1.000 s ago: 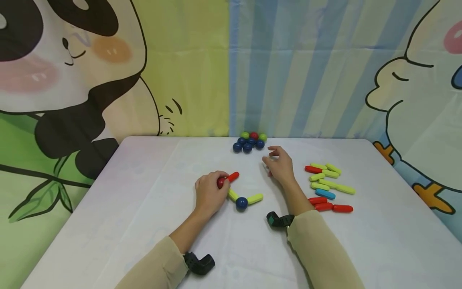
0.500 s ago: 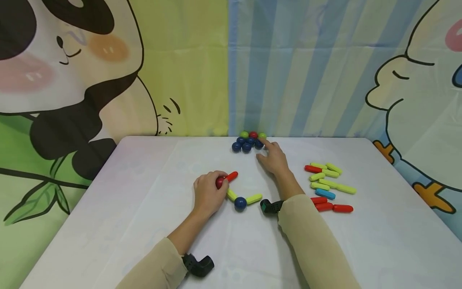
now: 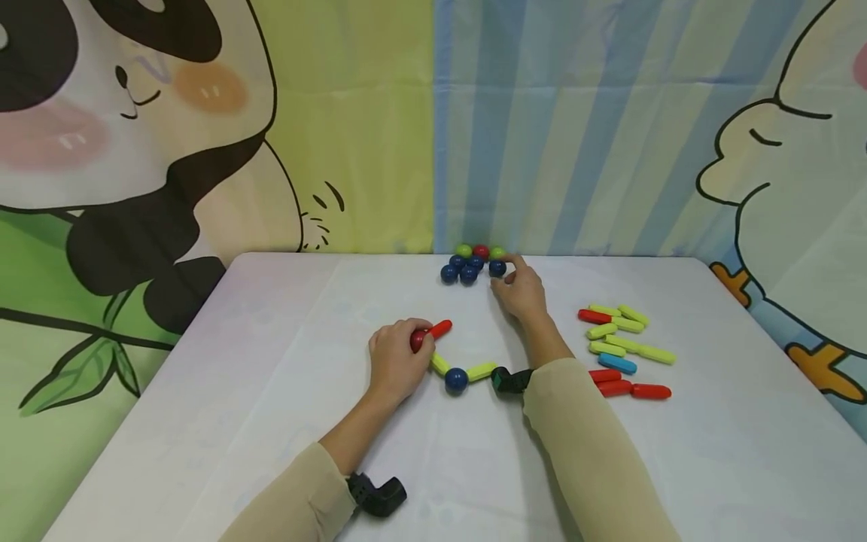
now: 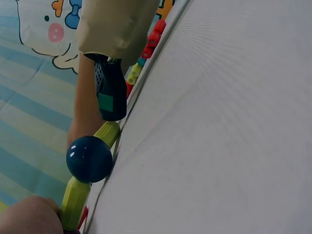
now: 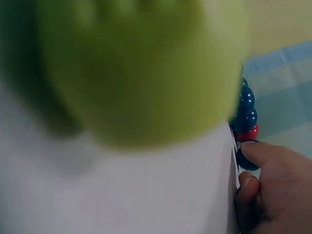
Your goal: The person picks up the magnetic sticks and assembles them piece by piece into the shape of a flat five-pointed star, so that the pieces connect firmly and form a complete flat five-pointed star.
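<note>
With the blue hub ball point(image 3: 457, 381) as my dial's centre, I had the left hand point(image 3: 396, 360) at about 10 o'clock, its fingers curled round a red ball point(image 3: 418, 341); a red stick point(image 3: 440, 329) poked out from it toward 2. One yellow stick point(image 3: 440, 365) ran from the hub toward 11, its far end hidden by the hand, and a second yellow stick point(image 3: 482, 371) pointed between 2 and 3. Between 12 and 1, well apart from the hub, my right hand point(image 3: 523, 293) pinched the far blue ball point(image 3: 497, 269) between thumb and finger, just beside the ball cluster point(image 3: 476, 263). I judged that ball hard, light, hardly fragile, but glossy enough to slip or roll, so opposed fingertips across its middle seemed right. The sticks would likeliest part at their ends; steadying by the red ball looked wiser.
</note>
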Demonstrator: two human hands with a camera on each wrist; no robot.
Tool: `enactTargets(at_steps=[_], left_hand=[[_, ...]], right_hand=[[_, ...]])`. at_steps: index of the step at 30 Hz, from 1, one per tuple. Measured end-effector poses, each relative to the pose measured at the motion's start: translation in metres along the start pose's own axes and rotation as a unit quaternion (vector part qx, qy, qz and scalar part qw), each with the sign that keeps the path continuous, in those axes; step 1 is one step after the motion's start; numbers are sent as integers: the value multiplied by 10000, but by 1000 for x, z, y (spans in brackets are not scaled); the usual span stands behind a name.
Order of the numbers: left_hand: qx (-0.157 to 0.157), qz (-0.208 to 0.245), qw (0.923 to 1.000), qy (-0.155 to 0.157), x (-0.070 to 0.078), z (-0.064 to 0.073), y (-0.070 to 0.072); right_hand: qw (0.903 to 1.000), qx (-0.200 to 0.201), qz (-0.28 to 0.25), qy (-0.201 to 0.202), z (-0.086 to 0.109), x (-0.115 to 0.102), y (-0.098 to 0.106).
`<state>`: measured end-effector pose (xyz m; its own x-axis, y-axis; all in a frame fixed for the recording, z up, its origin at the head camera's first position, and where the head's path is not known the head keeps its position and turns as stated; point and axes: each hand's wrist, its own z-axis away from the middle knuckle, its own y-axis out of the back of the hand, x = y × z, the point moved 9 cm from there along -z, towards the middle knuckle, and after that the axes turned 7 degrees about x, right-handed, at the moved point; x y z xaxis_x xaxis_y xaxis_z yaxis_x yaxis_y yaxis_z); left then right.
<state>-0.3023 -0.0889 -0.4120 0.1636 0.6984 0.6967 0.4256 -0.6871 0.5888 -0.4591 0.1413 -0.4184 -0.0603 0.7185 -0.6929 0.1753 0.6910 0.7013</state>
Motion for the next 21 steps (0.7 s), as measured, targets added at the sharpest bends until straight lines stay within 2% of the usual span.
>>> enactTargets(at_steps=[8,14,21], left_hand=[[8,-37,10000,21,1,0,2],[4,-8,10000,35,-1,0,2],[-4,-8,10000,-20,-1,-1,-1]], right_hand=[[9984,530,-112,-144,0,0,6],[9980,516,-166,-319,0,1,4],[9991,317,273,29,0,-6,2]])
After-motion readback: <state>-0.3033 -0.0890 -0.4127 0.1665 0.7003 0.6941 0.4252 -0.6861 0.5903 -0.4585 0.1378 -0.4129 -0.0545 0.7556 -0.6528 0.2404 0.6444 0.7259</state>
